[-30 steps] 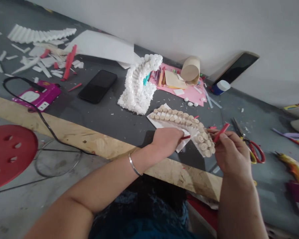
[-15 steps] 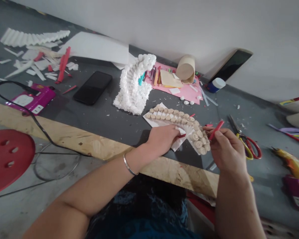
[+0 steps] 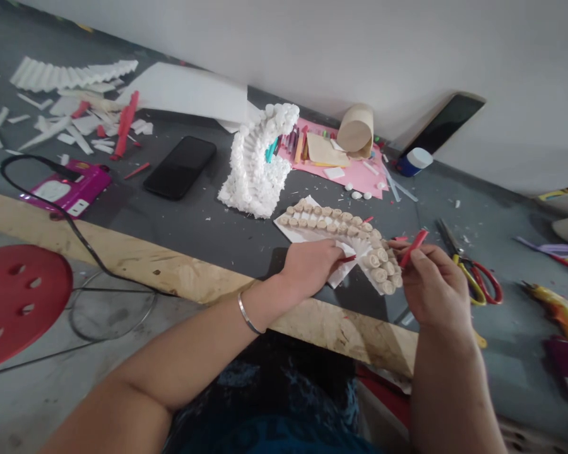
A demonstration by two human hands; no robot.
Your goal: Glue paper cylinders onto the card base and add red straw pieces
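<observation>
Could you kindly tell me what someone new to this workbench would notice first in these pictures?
A white knobbly arch model stands in the middle of the dark bench top. In front of it, the left hand steadies a curved pleated fan with rolled tan coils, while the right hand pinches a red strip. A red slotted stool sits lower left.

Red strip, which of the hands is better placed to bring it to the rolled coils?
Right, probably. The right hand pinches the red strip right beside the rolled paper coils, while the left hand sits against the white pleated paper, apparently steadying it.
</observation>
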